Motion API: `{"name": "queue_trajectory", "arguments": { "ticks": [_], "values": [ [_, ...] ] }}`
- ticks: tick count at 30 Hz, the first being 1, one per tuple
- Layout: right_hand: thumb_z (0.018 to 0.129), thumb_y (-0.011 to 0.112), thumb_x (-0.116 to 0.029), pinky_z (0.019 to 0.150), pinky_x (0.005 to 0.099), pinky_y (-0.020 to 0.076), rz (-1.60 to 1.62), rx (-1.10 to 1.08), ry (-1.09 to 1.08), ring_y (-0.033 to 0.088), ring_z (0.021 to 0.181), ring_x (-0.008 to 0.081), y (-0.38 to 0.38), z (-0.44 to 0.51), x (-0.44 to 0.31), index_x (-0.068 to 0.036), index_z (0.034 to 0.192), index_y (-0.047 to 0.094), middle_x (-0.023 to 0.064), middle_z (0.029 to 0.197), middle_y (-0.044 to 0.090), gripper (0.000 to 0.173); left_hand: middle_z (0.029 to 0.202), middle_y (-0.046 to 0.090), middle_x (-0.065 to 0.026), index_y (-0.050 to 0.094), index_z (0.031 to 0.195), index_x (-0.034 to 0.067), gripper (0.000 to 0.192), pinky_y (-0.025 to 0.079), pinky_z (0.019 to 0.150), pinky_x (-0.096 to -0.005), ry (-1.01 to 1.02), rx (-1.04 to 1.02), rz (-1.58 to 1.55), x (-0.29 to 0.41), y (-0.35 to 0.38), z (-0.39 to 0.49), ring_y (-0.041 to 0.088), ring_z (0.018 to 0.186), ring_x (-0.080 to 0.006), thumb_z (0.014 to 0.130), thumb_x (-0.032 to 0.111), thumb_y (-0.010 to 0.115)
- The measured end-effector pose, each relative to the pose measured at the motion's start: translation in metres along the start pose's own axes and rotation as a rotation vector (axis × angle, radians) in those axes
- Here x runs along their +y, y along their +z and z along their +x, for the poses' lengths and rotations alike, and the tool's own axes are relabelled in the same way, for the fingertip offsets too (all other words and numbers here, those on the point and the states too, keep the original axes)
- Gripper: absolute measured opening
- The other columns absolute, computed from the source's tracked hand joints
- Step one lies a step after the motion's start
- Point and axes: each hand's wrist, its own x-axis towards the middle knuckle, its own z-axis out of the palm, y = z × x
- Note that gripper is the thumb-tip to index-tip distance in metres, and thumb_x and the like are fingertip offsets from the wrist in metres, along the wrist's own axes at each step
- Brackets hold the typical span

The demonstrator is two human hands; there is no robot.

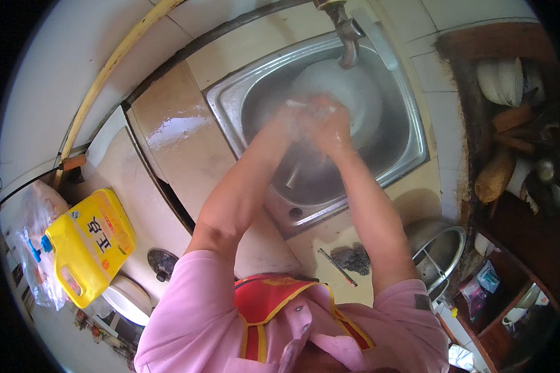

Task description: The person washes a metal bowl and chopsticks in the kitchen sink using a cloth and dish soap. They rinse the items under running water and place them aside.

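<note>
Both of my hands are close together over a stainless steel sink (408,116), seen through a hazy blur. My left hand (291,116) is at the left, with a pale strip-like thing near its fingers. My right hand (329,121) touches or overlaps it; what either one holds cannot be made out. A large round pale dish or basin (368,100) lies in the sink beyond and to the right of the hands, below the metal faucet (350,51). Lower in the sink, under my forearms, is a small pale slanted piece (291,177).
A yellow plastic jug (93,242) with a blue cap stands at the left by a white bowl (130,300) and a dark lid (163,263). A dark scouring pad (352,259), a thin stick (337,267) and a metal pot (441,252) are near my right arm. Shelves with stacked bowls (499,81) stand right.
</note>
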Motion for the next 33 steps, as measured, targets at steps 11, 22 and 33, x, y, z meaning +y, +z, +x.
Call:
{"name": "queue_trajectory", "arguments": {
  "ticks": [11, 22, 33],
  "values": [
    [0.089, 0.066, -0.039, 0.099, 0.0466, 0.0485, -0.847, 0.176, -0.083, 0.063, 0.115, 0.0403, -0.056, 0.042, 0.125, -0.004, 0.130, 0.060, 0.0251, 0.124, 0.066, 0.055, 0.152, 0.045, -0.0189, 0.043, 0.150, 0.007, 0.060, 0.035, 0.115, -0.0450, -0.272, 0.265, 0.242, 0.049, 0.035, -0.017, 0.043, 0.140, -0.0328, 0.099, 0.036, 0.057],
    [0.080, 0.080, -0.019, 0.075, 0.0354, 0.0578, 0.555, -0.112, 0.659, 0.070, 0.095, 0.0261, -0.076, 0.015, -0.008, 0.003, 0.121, 0.063, 0.0151, 0.109, 0.069, 0.050, 0.139, 0.058, -0.0198, 0.055, 0.140, 0.005, 0.059, 0.038, 0.112, -0.0429, -0.306, 0.243, -0.106, 0.066, 0.026, 0.004, 0.050, 0.135, -0.0338, 0.103, 0.050, 0.047],
    [0.077, 0.077, -0.022, 0.110, 0.0434, 0.0422, -0.587, -0.388, -0.148, 0.048, 0.134, 0.0392, -0.088, -0.016, -0.044, -0.007, 0.149, 0.044, 0.0217, 0.150, 0.044, 0.080, 0.109, 0.070, -0.0109, 0.068, 0.115, 0.004, 0.037, 0.053, 0.088, -0.0399, -0.231, -0.090, -0.542, 0.043, 0.013, -0.027, 0.066, 0.101, -0.0244, 0.085, 0.024, 0.076]
  ]
}}
